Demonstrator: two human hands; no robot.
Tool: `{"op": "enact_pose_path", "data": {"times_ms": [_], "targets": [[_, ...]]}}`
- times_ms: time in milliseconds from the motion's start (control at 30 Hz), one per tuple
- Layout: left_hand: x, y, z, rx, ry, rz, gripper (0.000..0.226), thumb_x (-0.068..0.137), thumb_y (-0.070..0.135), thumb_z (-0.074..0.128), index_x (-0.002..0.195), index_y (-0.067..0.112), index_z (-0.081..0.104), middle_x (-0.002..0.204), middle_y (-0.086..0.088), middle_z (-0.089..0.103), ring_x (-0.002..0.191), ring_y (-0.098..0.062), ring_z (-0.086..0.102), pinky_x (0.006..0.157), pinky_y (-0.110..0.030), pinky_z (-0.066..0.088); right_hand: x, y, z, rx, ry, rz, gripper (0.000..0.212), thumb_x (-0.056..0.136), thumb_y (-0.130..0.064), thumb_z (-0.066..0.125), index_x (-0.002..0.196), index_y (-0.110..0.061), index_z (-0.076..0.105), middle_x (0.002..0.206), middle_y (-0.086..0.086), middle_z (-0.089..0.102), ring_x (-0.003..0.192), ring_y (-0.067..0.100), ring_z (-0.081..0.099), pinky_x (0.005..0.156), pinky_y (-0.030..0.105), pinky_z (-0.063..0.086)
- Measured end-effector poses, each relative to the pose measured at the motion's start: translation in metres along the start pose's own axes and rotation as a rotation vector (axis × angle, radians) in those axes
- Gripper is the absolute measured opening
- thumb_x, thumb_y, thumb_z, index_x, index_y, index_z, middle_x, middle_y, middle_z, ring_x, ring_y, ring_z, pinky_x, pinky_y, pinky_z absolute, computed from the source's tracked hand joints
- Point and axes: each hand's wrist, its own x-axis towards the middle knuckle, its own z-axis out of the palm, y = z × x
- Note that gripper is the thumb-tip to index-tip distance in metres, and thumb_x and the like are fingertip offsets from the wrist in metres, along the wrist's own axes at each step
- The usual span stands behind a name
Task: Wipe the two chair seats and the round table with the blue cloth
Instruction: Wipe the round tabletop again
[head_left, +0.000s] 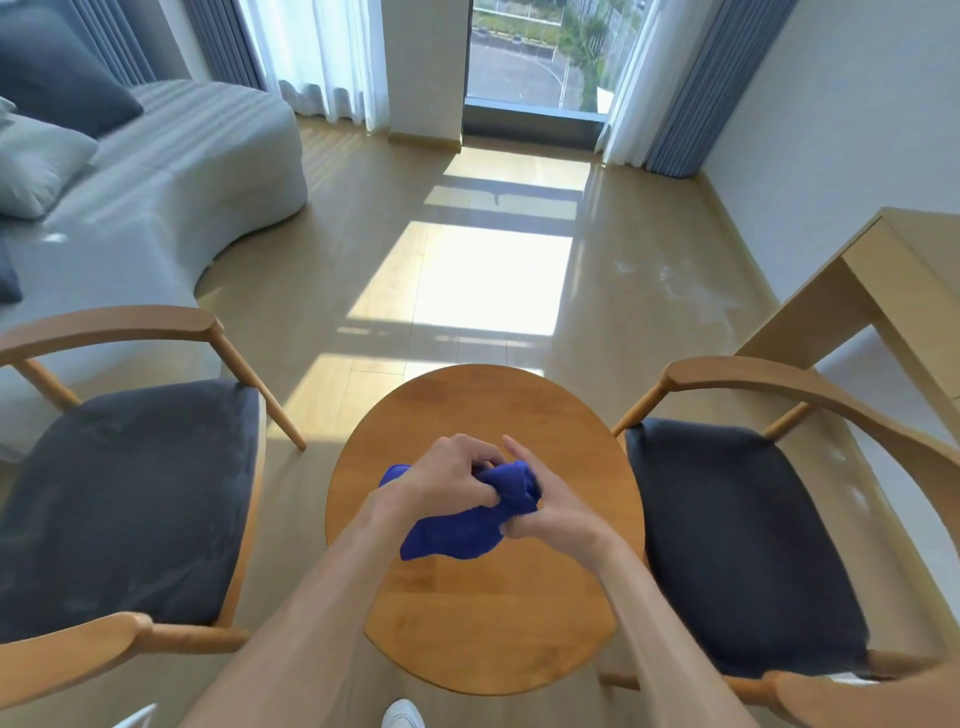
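Both hands meet above the middle of the round, light-brown wooden surface (483, 597), and the bright blue terry cloth (462, 530) is bunched between them. The left hand (447, 483) has its fingers (480, 460) curled shut on the upper part of the cloth; the right hand (550, 512) has thumb and fingers pinched on the wad just beside them, with a loose flap hanging below both sets of fingers toward the wood. Whether that flap touches the surface cannot be told from this view.

The cloth looks gathered or refolded rather than pressed flat, so I judge that no wiping stroke is under way at this instant. How much is done is hard to read. The dark grey padded seat of the wooden armchair (130, 499), well to the left of the fingers, shows pale dusty streaks, which suggests it is not yet wiped. The dark padded seat of the second wooden armchair (737, 540), off to the right of the fingers, looks more even, with only faint pale marks near its far edge; it may be cleaner, but that is uncertain. The wood under the fingers shows no wet trail or clear wipe marks. By my reading, most or all of the three surfaces are left.
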Motion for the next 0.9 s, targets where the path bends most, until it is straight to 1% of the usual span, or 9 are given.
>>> {"op": "enact_pose_path", "data": {"times_ms": [67, 133, 233, 333, 433, 533, 667, 767, 900], "targets": [[0.0, 0.007, -0.005, 0.043, 0.03, 0.019, 0.019, 0.079, 0.02, 0.067, 0.092, 0.034, 0.066, 0.089, 0.016, 0.065, 0.074, -0.004, 0.061, 0.062, -0.02, 0.045, 0.0, -0.006, 0.001, -0.027, 0.02, 0.024, 0.052, 0.067, -0.002, 0.067, 0.115, -0.02, 0.062, 0.098, 0.0, 0.066, 0.086, 0.014, 0.062, 0.074, 0.037, 0.05], [0.001, 0.006, -0.012, 0.017, 0.076, -0.008, 0.023, 0.076, 0.03, 0.073, 0.096, 0.033, 0.063, 0.099, 0.015, 0.063, 0.081, -0.004, 0.062, 0.066, -0.021, 0.048, -0.004, -0.009, -0.001, 0.046, 0.053, 0.026, 0.033, 0.069, -0.004, 0.068, 0.102, -0.006, 0.065, 0.088, 0.007, 0.065, 0.082, 0.019, 0.061, 0.073, 0.038, 0.047], [-0.008, -0.008, -0.02, -0.182, 0.112, -0.163, 0.041, 0.068, 0.061, 0.07, 0.098, 0.033, 0.065, 0.098, 0.011, 0.069, 0.09, -0.009, 0.065, 0.076, -0.027, 0.051, -0.014, -0.01, -0.006, 0.261, 0.022, -0.035, 0.032, 0.074, -0.004, 0.068, 0.105, -0.001, 0.064, 0.099, 0.015, 0.067, 0.09, 0.028, 0.065, 0.078, 0.04, 0.052], [-0.021, -0.033, -0.008, -0.65, 0.005, -0.314, 0.064, 0.068, 0.076, 0.058, 0.107, 0.027, 0.07, 0.106, 0.005, 0.072, 0.103, -0.018, 0.065, 0.095, -0.035, 0.048, -0.021, -0.012, -0.012, 0.482, 0.039, -0.038, 0.031, 0.073, -0.007, 0.068, 0.104, -0.006, 0.066, 0.099, 0.014, 0.066, 0.09, 0.029, 0.065, 0.076, 0.038, 0.052], [-0.03, -0.048, 0.016, -1.091, -0.066, -0.322, 0.061, 0.07, 0.056, 0.071, 0.115, 0.015, 0.069, 0.112, -0.008, 0.068, 0.102, -0.026, 0.061, 0.095, -0.039, 0.044, -0.027, -0.01, -0.016, 0.699, 0.105, -0.017, 0.025, 0.073, -0.012, 0.067, 0.099, -0.009, 0.069, 0.096, 0.014, 0.068, 0.088, 0.027, 0.067, 0.073, 0.036, 0.054], [-0.03, -0.042, 0.025, -1.223, -0.093, -0.277, 0.062, 0.068, 0.032, 0.076, 0.125, 0.011, 0.062, 0.123, -0.013, 0.065, 0.107, -0.028, 0.063, 0.091, -0.038, 0.048, -0.029, -0.005, -0.017, 0.798, 0.175, 0.024, 0.035, 0.077, -0.017, 0.066, 0.11, -0.006, 0.067, 0.107, 0.017, 0.068, 0.098, 0.031, 0.067, 0.079, 0.039, 0.055], [-0.025, -0.034, 0.015, -1.121, -0.139, -0.226, 0.058, 0.071, 0.013, 0.072, 0.126, 0.02, 0.059, 0.124, -0.011, 0.066, 0.108, -0.029, 0.065, 0.085, -0.037, 0.053, -0.028, 0.01, -0.017, 0.795, 0.235, 0.105, 0.045, 0.087, -0.024, 0.065, 0.126, -0.003, 0.058, 0.121, 0.02, 0.064, 0.108, 0.033, 0.064, 0.088, 0.041, 0.053], [-0.018, -0.035, 0.011, -1.027, -0.056, -0.272, 0.06, 0.07, 0.011, 0.073, 0.127, 0.023, 0.058, 0.12, -0.009, 0.068, 0.106, -0.029, 0.067, 0.082, -0.037, 0.054, -0.029, 0.016, -0.021, 0.714, 0.162, 0.108, 0.043, 0.088, -0.026, 0.066, 0.128, -0.015, 0.057, 0.122, 0.012, 0.066, 0.108, 0.028, 0.064, 0.081, 0.037, 0.055], [-0.011, -0.043, 0.011, -1.009, 0.076, -0.341, 0.042, 0.087, 0.009, 0.065, 0.126, 0.024, 0.059, 0.113, -0.008, 0.071, 0.102, -0.028, 0.068, 0.08, -0.037, 0.054, -0.026, 0.025, -0.031, 0.608, 0.004, 0.155, 0.065, 0.073, 0.001, 0.07, 0.131, -0.02, 0.05, 0.12, 0.013, 0.064, 0.101, 0.033, 0.064, 0.082, 0.045, 0.051]]}}
